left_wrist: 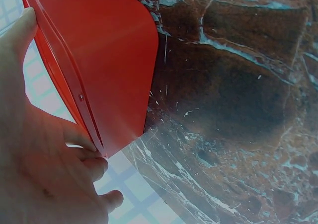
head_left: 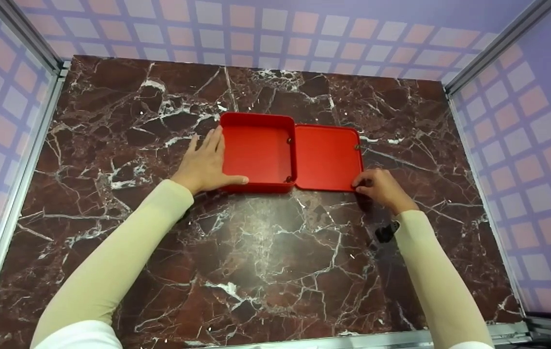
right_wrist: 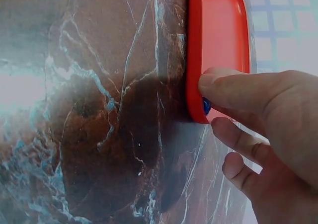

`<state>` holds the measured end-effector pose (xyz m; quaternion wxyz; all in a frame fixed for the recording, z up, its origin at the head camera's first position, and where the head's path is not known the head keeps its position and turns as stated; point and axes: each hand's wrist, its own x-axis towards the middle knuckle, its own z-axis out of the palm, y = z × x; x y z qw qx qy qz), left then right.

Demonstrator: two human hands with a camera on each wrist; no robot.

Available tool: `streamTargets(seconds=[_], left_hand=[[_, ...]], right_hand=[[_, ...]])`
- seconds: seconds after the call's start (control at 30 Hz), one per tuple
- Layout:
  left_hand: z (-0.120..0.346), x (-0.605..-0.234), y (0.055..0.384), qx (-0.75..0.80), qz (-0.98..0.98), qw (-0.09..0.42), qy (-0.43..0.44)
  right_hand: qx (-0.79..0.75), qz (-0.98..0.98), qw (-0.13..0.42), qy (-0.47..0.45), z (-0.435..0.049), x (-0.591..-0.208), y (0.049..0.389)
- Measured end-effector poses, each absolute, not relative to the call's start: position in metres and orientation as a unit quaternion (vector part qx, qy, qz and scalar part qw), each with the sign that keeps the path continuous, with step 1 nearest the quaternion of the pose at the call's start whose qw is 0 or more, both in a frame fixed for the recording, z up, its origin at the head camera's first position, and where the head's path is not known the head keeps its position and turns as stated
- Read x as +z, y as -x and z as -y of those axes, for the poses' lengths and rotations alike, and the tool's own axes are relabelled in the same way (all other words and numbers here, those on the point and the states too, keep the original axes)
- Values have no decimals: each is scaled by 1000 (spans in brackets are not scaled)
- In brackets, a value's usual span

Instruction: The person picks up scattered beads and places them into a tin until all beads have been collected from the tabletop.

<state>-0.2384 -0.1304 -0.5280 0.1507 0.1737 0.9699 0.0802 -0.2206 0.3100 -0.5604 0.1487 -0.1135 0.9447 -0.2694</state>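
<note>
An opened red box lies on the marbled table, its interior bare. Its hinged red lid is folded out flat to the right. My left hand rests over the box's left side, fingers extended along the left rim and thumb across the front rim. At the lid's front right corner, my right hand pinches the edge between thumb and fingers. The right wrist view shows the thumb on the lid's inner side, beside a small dark blue round fitting in the corner.
Small dark fittings sit along the box's right inner wall, and another is on the lid's right edge. Checkered panels with metal frame posts enclose the dark red marbled table.
</note>
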Motion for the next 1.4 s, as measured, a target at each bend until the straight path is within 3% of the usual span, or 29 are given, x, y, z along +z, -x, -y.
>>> streamTargets(seconds=[1.0, 1.4], left_hand=[[130, -528, 239, 86, -969, 154, -174], [131, -528, 239, 83, -968, 159, -174]], right_hand=[[-228, -939, 106, 233, -315, -563, 219], [-227, -940, 116, 228, -311, -559, 219]])
